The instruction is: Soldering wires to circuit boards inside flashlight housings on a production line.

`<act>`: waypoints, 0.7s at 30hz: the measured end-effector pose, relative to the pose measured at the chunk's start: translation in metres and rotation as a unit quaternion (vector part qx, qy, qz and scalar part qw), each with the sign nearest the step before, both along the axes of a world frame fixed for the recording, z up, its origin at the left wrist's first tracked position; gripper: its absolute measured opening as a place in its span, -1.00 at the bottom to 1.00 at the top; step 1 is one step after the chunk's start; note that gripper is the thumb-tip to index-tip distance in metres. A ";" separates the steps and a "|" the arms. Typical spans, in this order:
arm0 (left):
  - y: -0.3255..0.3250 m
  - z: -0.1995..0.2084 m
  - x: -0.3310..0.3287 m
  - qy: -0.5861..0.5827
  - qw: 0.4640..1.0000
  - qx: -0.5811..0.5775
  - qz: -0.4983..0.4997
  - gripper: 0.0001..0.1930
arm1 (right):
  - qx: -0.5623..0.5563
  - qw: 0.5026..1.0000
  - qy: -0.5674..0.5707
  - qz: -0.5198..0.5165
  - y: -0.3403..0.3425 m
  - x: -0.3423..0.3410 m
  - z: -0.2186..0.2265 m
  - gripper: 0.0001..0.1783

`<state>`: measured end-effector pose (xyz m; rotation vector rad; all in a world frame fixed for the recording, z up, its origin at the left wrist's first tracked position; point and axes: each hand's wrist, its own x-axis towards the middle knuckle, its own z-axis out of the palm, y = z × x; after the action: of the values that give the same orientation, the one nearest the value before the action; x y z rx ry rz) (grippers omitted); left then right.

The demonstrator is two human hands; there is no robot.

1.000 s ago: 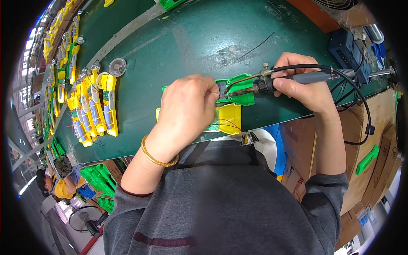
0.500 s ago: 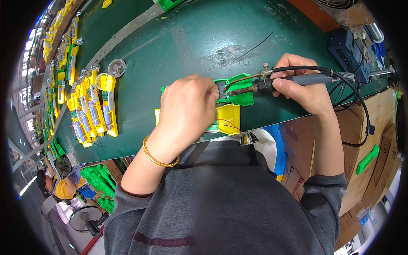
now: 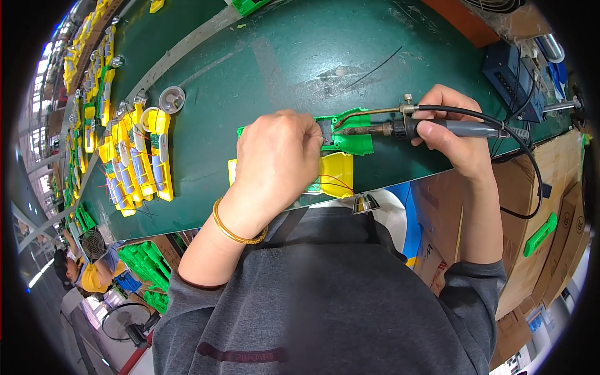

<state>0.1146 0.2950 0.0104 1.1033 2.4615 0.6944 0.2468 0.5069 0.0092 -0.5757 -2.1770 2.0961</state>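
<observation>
My right hand [image 3: 461,134] grips a soldering iron [image 3: 399,129] with a thin metal feed tube clamped alongside it. The iron's tip points left over an open green plastic housing [image 3: 357,146] with a dark part inside. My left hand [image 3: 275,153] covers the left portion of that housing; its fingertips are pinched together by the dark part, and whatever they hold is hidden. Nearer me, beside the green housing, lies a yellow housing half [image 3: 337,169] with a red wire across it, partly under my left hand. A shiny metal cone [image 3: 365,204] sits by the table's front edge.
Yellow housings with blue cells and wires [image 3: 134,159] stand in a row at left, near a clear round cup [image 3: 171,100]. A blue box with cables [image 3: 514,81] is at the right, above cardboard boxes [image 3: 481,194]. One loose black wire [image 3: 375,67] lies farther back.
My right hand has moved right with the soldering iron, drawing its tip back from the dark part and levelling it. My left hand has barely shifted.
</observation>
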 end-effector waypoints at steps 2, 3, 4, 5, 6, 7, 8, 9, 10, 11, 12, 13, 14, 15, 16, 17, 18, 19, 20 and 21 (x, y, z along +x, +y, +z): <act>0.000 -0.001 0.000 -0.002 1.000 0.002 -0.001 -0.93 | 0.002 1.000 -0.027 0.015 -0.001 0.001 0.000 -0.73; 0.000 -0.001 0.000 0.000 1.000 0.002 -0.002 -0.93 | 0.002 1.000 -0.027 0.015 -0.002 0.000 0.000 -0.73; 0.000 -0.001 0.000 0.002 1.000 0.002 -0.003 -0.93 | -0.005 0.999 -0.033 0.022 -0.003 -0.001 0.000 -0.75; 0.000 -0.001 0.001 0.002 1.000 0.002 -0.002 -0.93 | -0.011 0.999 -0.040 0.029 -0.003 -0.001 -0.001 -0.77; 0.000 -0.001 0.001 0.004 1.000 0.005 -0.005 -0.93 | -0.011 0.999 -0.040 0.028 -0.003 -0.001 -0.001 -0.77; 0.001 0.000 0.001 0.006 1.000 0.007 -0.007 -0.94 | -0.006 0.998 -0.043 0.036 -0.002 -0.002 -0.001 -0.79; 0.001 0.000 0.001 0.005 1.000 0.008 -0.008 -0.94 | 0.000 0.998 -0.047 0.043 -0.001 -0.002 -0.001 -0.80; 0.001 0.000 0.001 0.006 1.000 0.007 -0.007 -0.94 | 0.000 0.998 -0.046 0.044 -0.001 -0.002 -0.002 -0.80; 0.001 0.000 0.002 0.007 1.000 0.007 -0.006 -0.94 | -0.004 0.998 -0.043 0.044 -0.001 -0.003 -0.002 -0.80; 0.001 0.000 0.002 0.008 1.000 0.007 -0.006 -0.94 | -0.008 0.998 -0.041 0.044 -0.001 -0.003 -0.002 -0.80; 0.002 0.000 0.002 0.008 1.000 0.006 -0.007 -0.94 | -0.008 0.998 -0.041 0.044 -0.001 -0.004 -0.001 -0.80; 0.002 0.001 0.002 0.008 1.000 0.006 -0.009 -0.94 | -0.011 0.998 -0.050 0.045 -0.001 -0.005 0.001 -0.80; 0.002 0.001 0.002 0.008 1.000 0.006 -0.009 -0.94 | -0.015 0.997 -0.058 0.046 -0.001 -0.006 0.002 -0.80; 0.002 0.001 0.002 0.011 1.000 0.007 -0.009 -0.95 | -0.014 0.997 -0.059 0.046 -0.001 -0.006 0.002 -0.80; 0.002 0.001 0.001 0.014 1.000 0.007 -0.010 -0.95 | -0.014 0.997 -0.059 0.046 -0.001 -0.007 0.002 -0.80; 0.002 0.001 0.001 0.014 1.000 0.007 -0.009 -0.95 | -0.014 0.997 -0.060 0.046 -0.002 -0.007 0.002 -0.79; 0.002 0.000 0.001 0.017 1.000 0.010 -0.012 -0.95 | -0.014 0.997 -0.060 0.046 -0.002 -0.007 0.002 -0.79; 0.002 -0.001 0.002 0.019 1.000 0.013 -0.015 -0.95 | -0.006 0.997 -0.059 0.047 -0.002 -0.007 0.002 -0.79; 0.001 -0.001 0.002 0.019 1.000 0.013 -0.015 -0.95 | 0.003 0.997 -0.058 0.048 -0.003 -0.007 0.003 -0.79; 0.002 -0.001 0.002 0.022 1.000 0.009 -0.016 -0.94 | 0.003 0.997 -0.059 0.048 -0.002 -0.007 0.003 -0.79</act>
<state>0.1163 0.2966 0.0097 1.1730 2.4731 0.6923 0.2397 0.5052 0.0121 -0.6203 -2.3180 2.1532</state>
